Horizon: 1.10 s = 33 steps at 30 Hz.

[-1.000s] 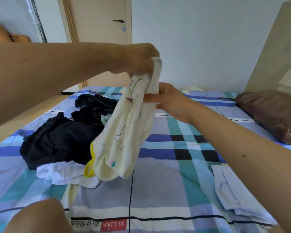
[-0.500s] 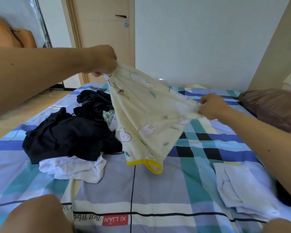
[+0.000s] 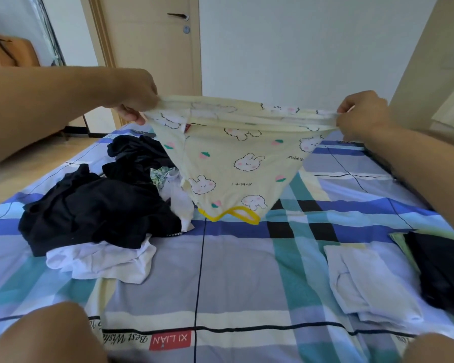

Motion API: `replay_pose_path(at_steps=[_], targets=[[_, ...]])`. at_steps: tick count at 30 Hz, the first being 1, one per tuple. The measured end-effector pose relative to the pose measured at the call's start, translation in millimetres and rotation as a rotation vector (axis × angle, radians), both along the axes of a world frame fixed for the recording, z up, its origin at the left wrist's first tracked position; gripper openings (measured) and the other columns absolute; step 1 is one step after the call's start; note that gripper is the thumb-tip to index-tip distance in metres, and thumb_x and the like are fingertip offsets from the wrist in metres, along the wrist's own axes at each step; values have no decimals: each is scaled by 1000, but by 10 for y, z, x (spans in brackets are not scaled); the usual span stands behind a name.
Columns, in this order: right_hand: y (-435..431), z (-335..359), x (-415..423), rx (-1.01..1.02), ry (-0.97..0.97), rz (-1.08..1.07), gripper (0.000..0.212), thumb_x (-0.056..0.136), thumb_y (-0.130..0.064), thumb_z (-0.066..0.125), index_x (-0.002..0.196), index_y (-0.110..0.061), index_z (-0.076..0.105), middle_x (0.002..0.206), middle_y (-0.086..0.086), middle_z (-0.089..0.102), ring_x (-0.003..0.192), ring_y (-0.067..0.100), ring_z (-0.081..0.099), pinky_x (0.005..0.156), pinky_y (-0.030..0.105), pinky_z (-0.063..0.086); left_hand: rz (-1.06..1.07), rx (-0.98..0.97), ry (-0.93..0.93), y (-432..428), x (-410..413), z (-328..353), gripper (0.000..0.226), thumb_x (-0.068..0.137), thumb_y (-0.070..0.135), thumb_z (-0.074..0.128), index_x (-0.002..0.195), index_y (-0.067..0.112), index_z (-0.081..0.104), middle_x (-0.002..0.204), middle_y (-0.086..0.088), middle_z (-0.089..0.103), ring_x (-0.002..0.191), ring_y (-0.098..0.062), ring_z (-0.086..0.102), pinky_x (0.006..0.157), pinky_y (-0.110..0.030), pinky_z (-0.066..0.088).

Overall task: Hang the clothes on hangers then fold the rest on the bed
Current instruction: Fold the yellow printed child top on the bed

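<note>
At the bottom edge two knees (image 3: 47,334) are cut off by the frame. On the bed (image 3: 233,271), a dark garment (image 3: 443,268) at the right edge is only partly in view, beside a folded white piece (image 3: 370,281). A heap of black and white clothes (image 3: 95,205) lies left. Both arms reach forward, spread apart. The left hand (image 3: 136,96) and right hand (image 3: 362,113) each pinch one end of the yellow rabbit-print garment (image 3: 236,163), its top edge taut between them, lower end hanging above the bed; contact unclear. Door (image 3: 152,35) behind.
</note>
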State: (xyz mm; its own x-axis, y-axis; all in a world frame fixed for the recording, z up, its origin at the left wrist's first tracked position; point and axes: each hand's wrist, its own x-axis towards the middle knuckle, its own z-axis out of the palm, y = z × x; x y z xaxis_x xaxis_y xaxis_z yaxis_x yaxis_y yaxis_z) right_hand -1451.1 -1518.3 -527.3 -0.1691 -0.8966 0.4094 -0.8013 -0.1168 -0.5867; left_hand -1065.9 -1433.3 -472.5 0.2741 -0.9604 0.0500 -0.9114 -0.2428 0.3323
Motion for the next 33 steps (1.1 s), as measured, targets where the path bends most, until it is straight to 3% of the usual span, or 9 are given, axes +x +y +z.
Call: replay_pose_path(at_steps=[6, 9, 12, 16, 18, 21, 24, 28, 33], targets=[[7, 43, -21, 132, -183, 56, 25, 95, -4, 48, 76, -15, 58, 75, 17, 63, 49, 18, 64, 39, 22, 51, 20, 15, -8, -56, 112, -76, 9, 100, 5, 53, 105, 5, 61, 92, -16, 65, 65, -23, 67, 39, -21, 52], [62, 97, 15, 171, -262, 120, 25, 96, -2, 49, 75, -14, 56, 69, 15, 59, 40, 12, 57, 39, 19, 46, -99, 148, 50, -12, 90, -58, 15, 98, 6, 58, 107, 9, 69, 102, -15, 72, 76, -22, 71, 54, -22, 59], [148, 193, 135, 154, -418, 272, 25, 94, 2, 56, 77, -17, 57, 74, 6, 58, 56, 13, 59, 48, 19, 52, -324, 499, 166, 138, -206, -46, 35, 79, 29, 83, 112, 22, 72, 105, -3, 77, 100, -22, 72, 78, -29, 59], [362, 290, 630, 170, -455, 550, 32, 91, 9, 55, 78, -20, 60, 79, 2, 60, 66, 14, 60, 64, 28, 55, -454, 185, 217, 89, -865, -121, 61, 78, 55, 73, 125, 18, 60, 110, 1, 71, 104, -20, 70, 89, -36, 57], [491, 296, 914, 220, -492, 639, 27, 95, 4, 52, 83, -19, 61, 81, 7, 65, 66, 19, 66, 60, 28, 55, -495, -29, 355, 39, -1180, -114, 76, 75, 50, 79, 136, 17, 49, 113, -3, 68, 97, -17, 70, 83, -33, 59], [556, 256, 1116, 215, -490, 661, 15, 101, -10, 53, 89, -14, 61, 85, 10, 72, 78, 26, 75, 74, 41, 61, -528, -190, 419, -15, -1386, -60, 61, 79, 16, 83, 131, 12, 53, 107, -10, 65, 74, -15, 71, 63, -24, 59], [519, 173, 1080, 118, -490, 590, 9, 99, -16, 59, 92, -11, 60, 84, 11, 66, 72, 24, 66, 73, 45, 59, -566, -128, 412, -12, -1408, -21, 61, 78, 1, 81, 131, 12, 54, 104, -11, 59, 69, -18, 72, 64, -27, 61], [486, 10, 1004, 73, -527, 596, 14, 93, -24, 72, 90, -12, 66, 81, 9, 67, 70, 20, 61, 66, 34, 50, -548, -53, 371, 24, -1367, 50, 49, 85, -7, 72, 129, 9, 57, 105, -18, 62, 78, -27, 73, 64, -29, 62], [496, -72, 958, 155, -552, 694, 17, 98, -25, 65, 89, -12, 68, 93, 10, 70, 84, 19, 64, 80, 34, 54, -458, -69, 241, 74, -1410, 89, 27, 92, -5, 55, 112, 10, 64, 92, -11, 66, 75, -22, 72, 56, -26, 60]])
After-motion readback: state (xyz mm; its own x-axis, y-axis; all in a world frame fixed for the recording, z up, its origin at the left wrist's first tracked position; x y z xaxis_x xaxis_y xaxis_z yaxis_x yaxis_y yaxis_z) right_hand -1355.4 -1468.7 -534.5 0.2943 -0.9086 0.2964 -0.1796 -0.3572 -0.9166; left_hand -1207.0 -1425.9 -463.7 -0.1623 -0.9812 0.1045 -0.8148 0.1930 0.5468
